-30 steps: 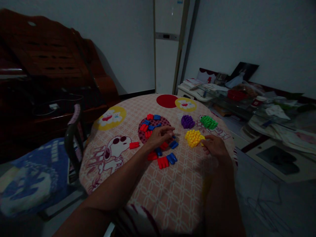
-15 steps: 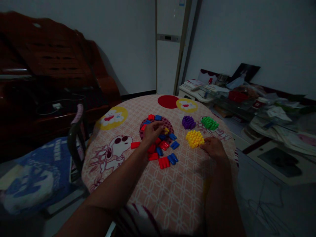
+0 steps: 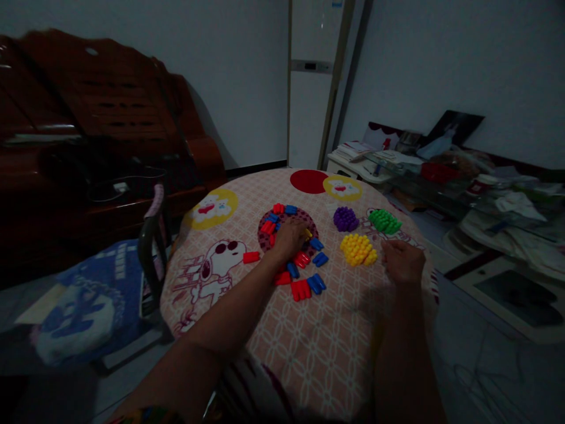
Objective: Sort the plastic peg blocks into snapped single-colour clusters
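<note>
My left hand (image 3: 291, 240) is closed over the middle of the scattered pieces, with a small yellow plastic piece (image 3: 308, 235) at its fingertips. Around it lie red plastic pieces (image 3: 301, 290) and blue plastic pieces (image 3: 316, 284), some hidden under the hand and wrist. My right hand (image 3: 404, 260) is curled closed just right of a yellow cluster of beads (image 3: 358, 250), apart from it. Whether anything small sits in those fingers is hidden. Behind are a purple cluster (image 3: 345, 219) and a green cluster (image 3: 385, 222).
A patterned cloth covers the round table (image 3: 304, 347). At the left stands a chair (image 3: 152, 247) with a blue cushion, and behind it a wooden bench (image 3: 110, 112). A cluttered glass-topped stand (image 3: 424, 182) runs along the right.
My right hand has drawn back to the right, away from the yellow cluster. The left hand stays among the red and blue pieces with the yellow piece. The view has shifted slightly.
</note>
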Available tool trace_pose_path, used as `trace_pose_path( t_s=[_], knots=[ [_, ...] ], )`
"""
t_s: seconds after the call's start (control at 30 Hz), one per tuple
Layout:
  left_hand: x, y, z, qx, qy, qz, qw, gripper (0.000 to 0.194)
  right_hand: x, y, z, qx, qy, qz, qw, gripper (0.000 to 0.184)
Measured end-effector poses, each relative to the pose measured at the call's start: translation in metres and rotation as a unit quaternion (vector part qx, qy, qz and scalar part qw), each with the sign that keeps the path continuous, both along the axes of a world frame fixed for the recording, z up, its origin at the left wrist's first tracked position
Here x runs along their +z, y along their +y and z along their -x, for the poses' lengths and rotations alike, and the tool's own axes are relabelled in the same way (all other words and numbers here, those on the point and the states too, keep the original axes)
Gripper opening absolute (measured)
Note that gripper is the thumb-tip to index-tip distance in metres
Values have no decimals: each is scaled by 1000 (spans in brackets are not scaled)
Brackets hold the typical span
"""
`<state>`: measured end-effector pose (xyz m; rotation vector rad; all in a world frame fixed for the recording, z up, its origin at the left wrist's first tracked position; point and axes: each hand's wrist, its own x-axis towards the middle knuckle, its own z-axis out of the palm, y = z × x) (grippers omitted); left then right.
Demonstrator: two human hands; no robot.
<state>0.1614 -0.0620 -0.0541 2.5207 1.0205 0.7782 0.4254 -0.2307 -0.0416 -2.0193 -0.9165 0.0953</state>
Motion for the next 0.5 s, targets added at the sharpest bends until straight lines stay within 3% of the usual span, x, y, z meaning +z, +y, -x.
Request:
trace_pose_path(
  t_s=[0.17, 0.3, 0.4, 0.5],
  knots=[
    [4, -2, 4, 30, 99, -33, 994, 21, -4, 0, 1, -28, 15, -85, 996, 32],
    [8, -5, 8, 61, 14, -25, 998, 18, 1, 3, 10, -44, 54, -176, 982, 31],
    [10, -13, 1, 26, -157, 89, 983, 24, 9, 6, 25, 10, 115, -237, 965, 34],
    [8, -28, -12, -75, -284, 290, 911, 34, 18, 8, 48, 137, 180, -226, 948, 38]
  ],
)
